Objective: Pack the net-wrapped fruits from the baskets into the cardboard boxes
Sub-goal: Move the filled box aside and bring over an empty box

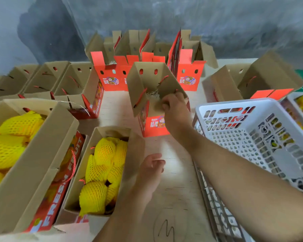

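Net-wrapped fruits (104, 173) filled a box at the tabletop's near-left edge as the right hand's (173, 110) fingers pinched an empty cardboard box's (152, 105) flap mid-table; left hand (150, 170) hung loose. Next, seemingly: drawing it closer for filling.

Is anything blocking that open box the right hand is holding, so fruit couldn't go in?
Partly. The right hand grips a cardboard flap that leans over the mouth of the open box. Only straw-like padding shows inside. The left hand holds nothing.
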Demonstrator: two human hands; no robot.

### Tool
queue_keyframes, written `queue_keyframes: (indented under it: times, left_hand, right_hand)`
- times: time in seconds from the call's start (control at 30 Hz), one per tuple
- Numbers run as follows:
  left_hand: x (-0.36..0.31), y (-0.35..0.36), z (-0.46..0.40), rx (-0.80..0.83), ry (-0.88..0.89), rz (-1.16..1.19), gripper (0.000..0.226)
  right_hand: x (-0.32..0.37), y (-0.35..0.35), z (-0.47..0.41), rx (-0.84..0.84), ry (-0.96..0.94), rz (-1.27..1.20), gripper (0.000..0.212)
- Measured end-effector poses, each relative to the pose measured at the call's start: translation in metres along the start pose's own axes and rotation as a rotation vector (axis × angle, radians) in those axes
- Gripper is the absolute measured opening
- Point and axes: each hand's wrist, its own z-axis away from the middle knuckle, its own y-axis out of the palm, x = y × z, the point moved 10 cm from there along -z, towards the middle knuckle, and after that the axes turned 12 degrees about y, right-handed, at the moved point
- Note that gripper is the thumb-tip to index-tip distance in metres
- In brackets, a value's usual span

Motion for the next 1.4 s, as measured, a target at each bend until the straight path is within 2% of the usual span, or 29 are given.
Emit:
queue_keyframes:
  times: [0.07,0.13,0.2,0.27,0.33,0.37,0.4,0.43,0.5,0.57,0.63,0.7,0.73,0.77,0.83,0.87,0.9,0.97,1.03,1.13,1.2,1.27,1.33,1.37,1.4]
  left_hand:
    - [-0.019,-0.014,0.006,-0.069,0.045,0.087,0.006]
    - [-0.048,-0.029,0.014,-0.129,0.175,0.195,0.011]
    - [-0.074,-0.052,0.027,-0.254,0.344,0.171,0.009]
    - [-0.082,-0.067,0.038,-0.362,0.394,0.113,0.014]
    - [-0.073,-0.058,0.036,-0.274,0.293,0.174,0.058]
    - [-0.062,-0.045,0.034,-0.165,0.197,0.198,0.080]
    - [-0.049,-0.030,0.035,-0.044,0.097,0.171,0.092]
    - [-0.037,-0.018,0.040,0.058,0.013,0.073,0.095]
    - [-0.011,-0.014,0.051,0.124,-0.062,-0.221,0.094]
    - [0.002,-0.021,0.063,0.052,-0.092,-0.292,0.093]
    - [0.012,-0.027,0.071,-0.022,-0.116,-0.267,0.094]
    - [0.011,-0.026,0.077,-0.009,-0.039,-0.351,0.102]
    - [0.002,-0.027,0.080,0.001,0.087,-0.464,0.104]
    - [-0.012,-0.026,0.082,0.020,0.261,-0.607,0.100]
    - [-0.036,-0.014,0.090,0.131,0.660,-0.868,0.066]
    - [-0.038,-0.007,0.091,0.240,0.788,-0.956,0.047]
    - [-0.032,-0.004,0.089,0.359,0.829,-1.022,0.043]
    - [-0.022,-0.008,0.079,0.523,0.811,-1.089,0.062]
    - [-0.020,-0.008,0.074,0.620,0.863,-1.170,0.073]
    - [-0.029,-0.007,0.069,0.600,0.911,-1.235,0.057]
    - [-0.040,-0.003,0.069,0.518,0.922,-1.221,0.047]
    - [-0.045,0.005,0.073,0.466,0.927,-1.230,0.043]
    - [-0.040,0.011,0.074,0.454,0.885,-1.242,0.046]
    - [-0.037,0.013,0.075,0.450,0.872,-1.252,0.048]
    - [-0.037,0.015,0.076,0.440,0.879,-1.256,0.049]
  right_hand:
    - [0.003,-0.006,0.042,0.004,-0.025,0.004,0.017]
    - [-0.004,-0.019,0.085,0.005,0.000,-0.035,0.021]
    - [-0.010,-0.042,0.130,-0.048,-0.034,-0.065,0.024]
    - [-0.023,-0.059,0.177,-0.060,-0.060,-0.022,0.020]
    - [-0.048,-0.068,0.221,-0.011,-0.007,0.017,0.010]
    - [-0.061,-0.072,0.239,0.016,0.031,0.017,0.008]
    - [-0.074,-0.078,0.255,0.040,0.054,0.024,0.008]
    - [-0.085,-0.083,0.267,0.066,0.066,0.045,0.009]
    - [-0.102,-0.093,0.285,0.121,0.063,0.099,0.015]
    - [-0.112,-0.099,0.297,0.157,0.066,0.184,0.018]
    - [-0.118,-0.101,0.302,0.133,0.067,0.306,0.034]
    - [-0.125,-0.096,0.301,0.143,0.085,0.416,0.056]
    - [-0.125,-0.091,0.299,0.164,0.065,0.487,0.057]
    - [-0.125,-0.087,0.297,0.184,0.035,0.539,0.052]
    - [-0.125,-0.084,0.292,0.194,-0.019,0.563,0.034]
    - [-0.124,-0.084,0.289,0.191,-0.043,0.562,0.027]
    - [-0.122,-0.083,0.286,0.196,-0.072,0.563,0.024]
    - [-0.120,-0.079,0.278,0.194,-0.138,0.563,0.024]
    - [-0.117,-0.076,0.263,0.208,-0.116,0.549,0.032]
    - [-0.125,-0.064,0.240,0.365,0.140,0.502,0.080]
    - [-0.123,-0.064,0.241,0.416,0.215,0.451,0.094]
    - [-0.105,-0.097,0.245,0.215,0.114,0.338,0.080]
    - [-0.105,-0.141,0.254,-0.073,0.092,0.538,0.066]
    - [-0.117,-0.153,0.255,-0.113,0.172,0.707,0.068]
    - [-0.132,-0.156,0.255,-0.054,0.290,0.832,0.071]
